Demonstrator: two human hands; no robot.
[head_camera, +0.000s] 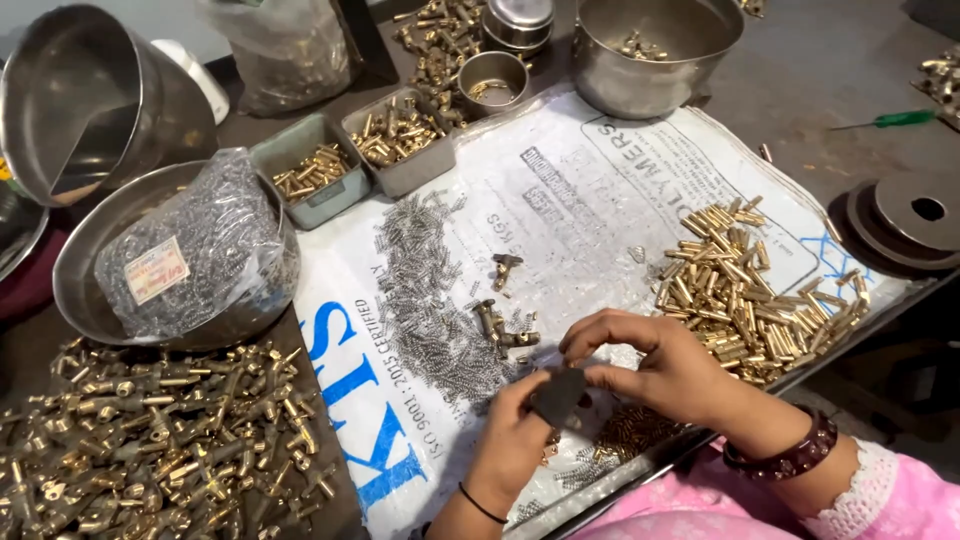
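Observation:
My left hand (512, 437) and my right hand (660, 365) meet near the front edge of the white printed sack (600, 170), both pinching a small dark flat piece (558, 393). Just beyond my fingers lie a few assembled brass fittings (503, 328) and a spread of small steel springs (425, 300). To the right of my right hand is a heap of short brass pins (745, 290). A smaller cluster of brass bits (630, 430) lies under my hands.
A large pile of brass valve bodies (150, 440) fills the front left. A steel bowl (85, 280) holds a bag of springs. Two grey trays (310, 175) of brass parts, steel pots (640, 50), a green screwdriver (895, 119) and round metal discs (910, 220) stand around.

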